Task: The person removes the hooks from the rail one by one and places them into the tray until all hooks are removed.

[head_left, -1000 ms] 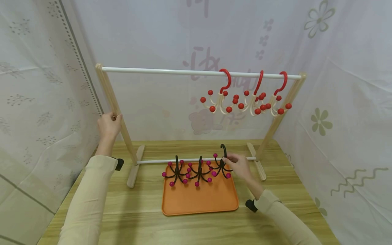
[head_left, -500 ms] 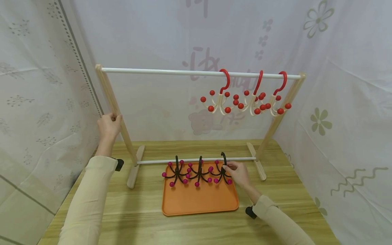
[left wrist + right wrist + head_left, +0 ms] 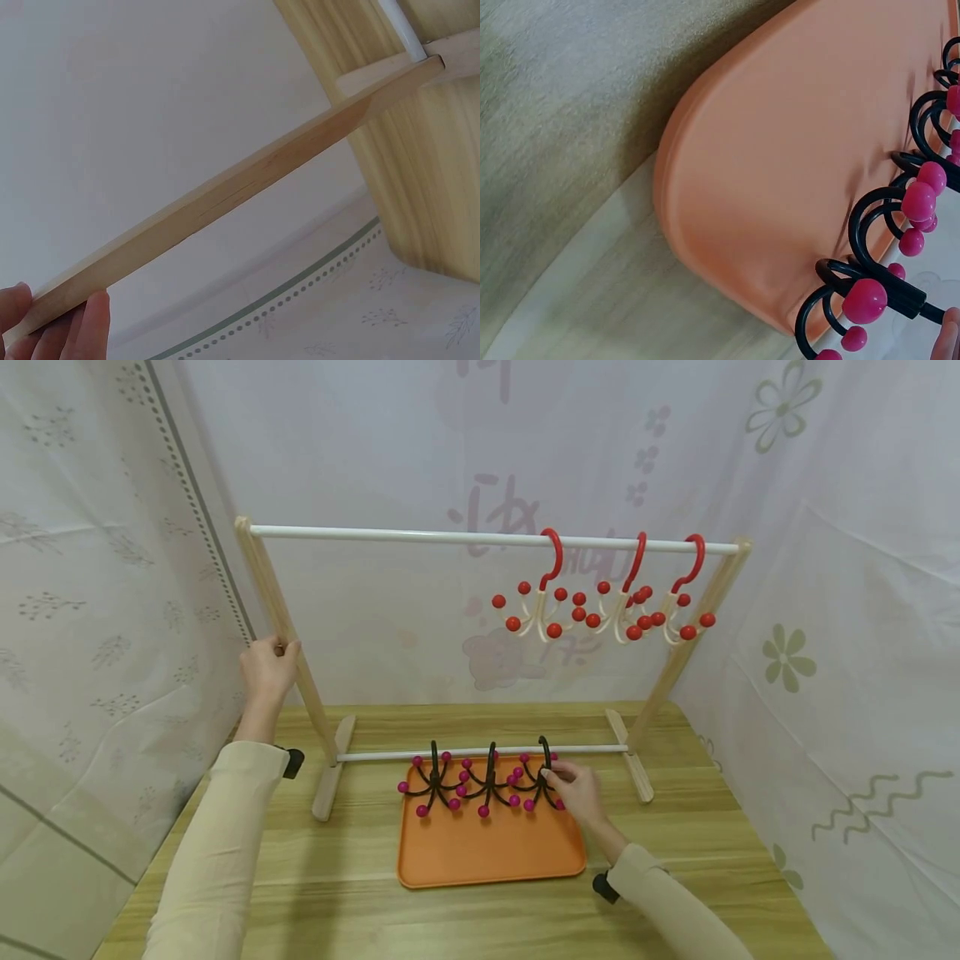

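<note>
My left hand [image 3: 268, 668] grips the left wooden post [image 3: 232, 184] of a rack, fingers and thumb on either side of it in the left wrist view. With thumb and fingertips, my right hand [image 3: 577, 789] pinches the stem of a black multi-arm hook [image 3: 543, 772] tipped with pink balls, over the right back part of an orange tray [image 3: 487, 860]. Beside it stand two matching black hooks, a middle one [image 3: 491, 781] and a left one [image 3: 434, 781], hooks pointing up. In the right wrist view only fingertips [image 3: 949, 337] show, at the stem.
Three red-hooked, cream-armed hangers, left [image 3: 542, 602], middle [image 3: 622, 602] and right [image 3: 675, 602], hang on the right half of the white top rail [image 3: 390, 535]. A lower white rail [image 3: 375, 756] runs behind the tray. Patterned curtains [image 3: 825, 568] surround the wooden table [image 3: 360, 902].
My right hand has lowered the black hook towards the tray, then shifted it slightly left towards the other two. My left hand has stayed on the post. The leftmost red-hooked hanger has turned slightly.
</note>
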Demonstrator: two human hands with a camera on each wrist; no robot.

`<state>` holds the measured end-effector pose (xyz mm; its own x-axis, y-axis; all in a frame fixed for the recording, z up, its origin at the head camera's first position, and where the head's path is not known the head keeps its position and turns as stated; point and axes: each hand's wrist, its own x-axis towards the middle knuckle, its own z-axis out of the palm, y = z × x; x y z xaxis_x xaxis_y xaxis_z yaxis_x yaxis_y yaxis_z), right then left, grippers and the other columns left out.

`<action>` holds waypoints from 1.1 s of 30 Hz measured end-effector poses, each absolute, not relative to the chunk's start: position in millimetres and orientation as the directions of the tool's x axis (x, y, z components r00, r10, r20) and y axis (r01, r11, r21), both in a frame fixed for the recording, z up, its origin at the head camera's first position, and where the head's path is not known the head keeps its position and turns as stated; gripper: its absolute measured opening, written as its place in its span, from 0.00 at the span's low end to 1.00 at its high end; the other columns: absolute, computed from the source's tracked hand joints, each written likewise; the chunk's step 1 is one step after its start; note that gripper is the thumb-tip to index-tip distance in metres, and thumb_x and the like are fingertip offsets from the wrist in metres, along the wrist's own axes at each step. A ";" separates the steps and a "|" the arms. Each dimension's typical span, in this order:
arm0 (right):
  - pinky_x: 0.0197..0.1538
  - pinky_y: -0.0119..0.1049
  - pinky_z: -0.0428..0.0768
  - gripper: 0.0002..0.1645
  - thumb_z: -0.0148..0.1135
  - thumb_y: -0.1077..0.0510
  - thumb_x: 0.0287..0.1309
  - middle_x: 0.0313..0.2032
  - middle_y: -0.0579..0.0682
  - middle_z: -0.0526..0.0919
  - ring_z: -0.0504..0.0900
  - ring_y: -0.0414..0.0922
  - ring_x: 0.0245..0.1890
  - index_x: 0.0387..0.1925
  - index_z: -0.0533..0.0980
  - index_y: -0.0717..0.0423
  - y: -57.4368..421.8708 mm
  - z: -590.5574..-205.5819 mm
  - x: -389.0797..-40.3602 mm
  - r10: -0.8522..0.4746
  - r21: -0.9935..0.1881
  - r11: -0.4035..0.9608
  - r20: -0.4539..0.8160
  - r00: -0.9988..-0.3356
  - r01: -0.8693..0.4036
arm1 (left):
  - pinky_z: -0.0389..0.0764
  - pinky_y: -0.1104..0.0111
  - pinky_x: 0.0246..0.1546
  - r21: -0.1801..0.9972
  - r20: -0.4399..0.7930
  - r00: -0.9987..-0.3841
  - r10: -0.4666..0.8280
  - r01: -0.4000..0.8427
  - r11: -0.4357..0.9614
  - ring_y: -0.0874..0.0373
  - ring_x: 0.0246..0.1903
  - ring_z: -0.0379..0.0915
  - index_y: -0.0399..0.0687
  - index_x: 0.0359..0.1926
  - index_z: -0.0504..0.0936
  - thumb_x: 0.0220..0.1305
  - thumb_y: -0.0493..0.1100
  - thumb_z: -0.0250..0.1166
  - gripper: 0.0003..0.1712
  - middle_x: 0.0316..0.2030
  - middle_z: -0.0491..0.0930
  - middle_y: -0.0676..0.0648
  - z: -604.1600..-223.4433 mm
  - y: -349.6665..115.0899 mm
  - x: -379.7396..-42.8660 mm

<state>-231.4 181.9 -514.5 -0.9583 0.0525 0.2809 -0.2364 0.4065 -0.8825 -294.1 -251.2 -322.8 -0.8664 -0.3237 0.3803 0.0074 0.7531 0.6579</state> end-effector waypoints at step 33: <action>0.21 0.26 0.66 0.15 0.61 0.55 0.52 0.24 0.57 0.81 0.77 0.31 0.21 0.37 0.79 0.63 185.1 -290.0 -260.5 0.175 -0.697 0.476 0.672 -0.719 -0.536 | 0.65 0.62 0.24 0.686 0.353 -0.876 -0.329 0.003 0.728 0.45 0.30 0.67 0.30 0.33 0.74 0.66 0.44 0.47 0.18 0.33 0.75 0.32 -321.8 -250.5 -294.3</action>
<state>-260.5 185.1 -290.0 -0.7193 0.1747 0.6723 -0.5359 0.4763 -0.6971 -294.3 -250.5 -321.8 -0.8756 -0.3294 0.3533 0.0030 0.7277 0.6859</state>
